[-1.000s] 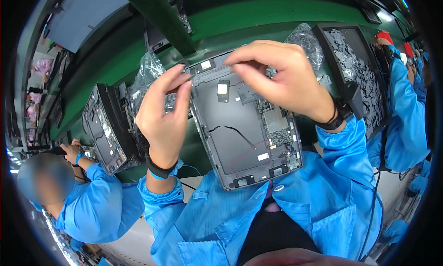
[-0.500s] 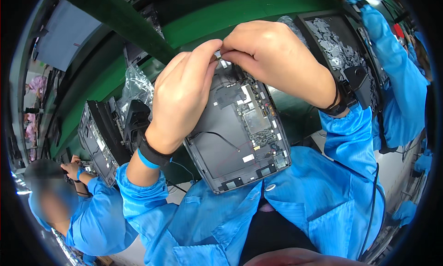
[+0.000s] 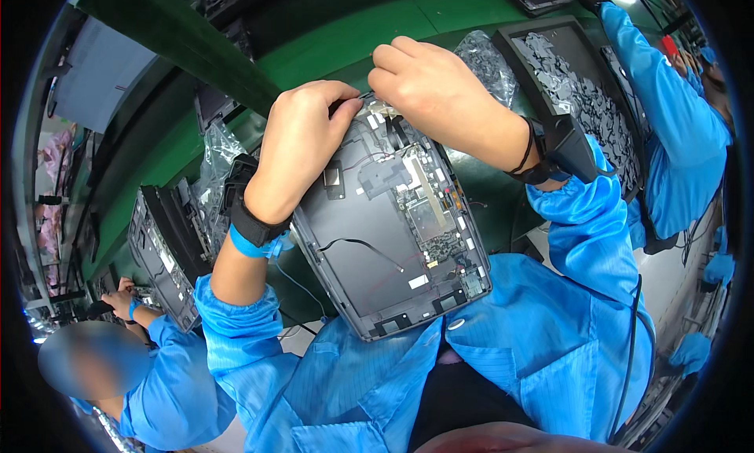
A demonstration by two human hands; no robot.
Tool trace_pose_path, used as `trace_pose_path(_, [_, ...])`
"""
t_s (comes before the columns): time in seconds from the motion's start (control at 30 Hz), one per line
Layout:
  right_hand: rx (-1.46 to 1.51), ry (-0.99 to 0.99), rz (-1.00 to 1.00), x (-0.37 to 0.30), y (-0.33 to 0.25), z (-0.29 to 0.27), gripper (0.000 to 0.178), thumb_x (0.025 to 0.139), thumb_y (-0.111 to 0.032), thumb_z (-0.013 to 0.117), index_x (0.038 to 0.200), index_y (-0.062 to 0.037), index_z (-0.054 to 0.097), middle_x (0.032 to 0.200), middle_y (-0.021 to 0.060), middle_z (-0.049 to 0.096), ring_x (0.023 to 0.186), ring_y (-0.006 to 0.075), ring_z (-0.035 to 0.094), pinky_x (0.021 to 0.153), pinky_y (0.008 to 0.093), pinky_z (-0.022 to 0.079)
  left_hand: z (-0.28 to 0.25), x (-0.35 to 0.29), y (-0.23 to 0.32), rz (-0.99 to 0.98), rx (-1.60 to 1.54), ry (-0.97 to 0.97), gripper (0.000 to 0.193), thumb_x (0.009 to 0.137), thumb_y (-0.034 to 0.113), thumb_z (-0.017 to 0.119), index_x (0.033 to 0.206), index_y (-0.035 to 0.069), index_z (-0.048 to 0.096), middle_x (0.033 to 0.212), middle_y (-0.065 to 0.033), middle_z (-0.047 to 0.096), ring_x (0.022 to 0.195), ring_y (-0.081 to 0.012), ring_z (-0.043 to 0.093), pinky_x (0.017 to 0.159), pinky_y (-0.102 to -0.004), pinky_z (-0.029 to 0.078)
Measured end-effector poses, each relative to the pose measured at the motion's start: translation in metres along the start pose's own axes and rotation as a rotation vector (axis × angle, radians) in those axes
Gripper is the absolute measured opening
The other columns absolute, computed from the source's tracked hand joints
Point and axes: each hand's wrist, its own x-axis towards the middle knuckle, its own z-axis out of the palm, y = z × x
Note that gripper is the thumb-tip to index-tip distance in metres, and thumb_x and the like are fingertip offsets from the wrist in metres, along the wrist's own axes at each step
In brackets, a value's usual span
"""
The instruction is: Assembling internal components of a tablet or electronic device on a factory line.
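Observation:
In front of me an opened tablet-like device (image 3: 353, 272) leans against my blue jacket, its inside facing up. A circuit board (image 3: 428, 217) runs down its right side, and a loose black cable (image 3: 361, 243) lies across the dark grey panel. My left hand (image 3: 302, 139) pinches the device's far edge between thumb and forefinger. Just right of it, my right hand (image 3: 440, 84) is closed over the far edge with fingers curled in. Its fingertips are hidden, so anything they hold does not show. Both wrists wear black bands.
At right stands a black tray (image 3: 589, 48) with many small grey pieces, beside a clear plastic bag (image 3: 487, 60). More clear plastic (image 3: 221, 150) and another opened device (image 3: 161, 249) lie at left. A green beam (image 3: 181, 44) crosses the upper left. Co-workers in blue are on both sides.
My hands, which met above the far edge around a small pale piece, have moved apart. My left hand has lowered to the edge; the right has shifted left. A small dark square part now shows.

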Motion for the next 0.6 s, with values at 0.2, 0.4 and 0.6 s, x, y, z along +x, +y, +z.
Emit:
trace_pose_path(0.2, [0.091,-0.033,0.107,0.002,0.006,0.006,0.009,0.077,-0.007,0.065,0.076,-0.003,0.057,0.082,0.0102,0.055,0.08,0.0293,0.06,0.068,0.0382,0.051,0.005,0.003,-0.005,0.071,0.067,0.029,0.012,0.08,0.011,0.07,0.084,0.0,0.071,0.078,-0.0155,0.067,0.072,-0.033,0.065,0.065,-0.0395,0.052])
trace_pose_path(0.4, [0.156,-0.21,-0.025,0.005,0.028,0.006,0.007,0.075,-0.006,0.067,0.075,-0.0028,0.06,0.071,0.0106,0.058,0.075,0.0296,0.062,0.068,0.0373,0.052,0.007,0.004,-0.007,0.131,0.159,0.042,0.011,0.08,0.012,0.07,0.081,0.001,0.069,0.075,-0.0133,0.065,0.07,-0.0316,0.063,0.064,-0.0406,0.051])
trace_pose_path(0.6, [0.101,-0.178,-0.124,0.006,0.026,0.002,0.01,0.071,-0.007,0.066,0.075,-0.0026,0.059,0.072,0.0104,0.056,0.075,0.0279,0.062,0.067,0.0367,0.052,0.01,-0.001,-0.008,0.301,0.266,0.12,0.013,0.081,0.012,0.068,0.075,0.002,0.064,0.069,-0.0116,0.061,0.067,-0.0304,0.062,0.062,-0.041,0.051])
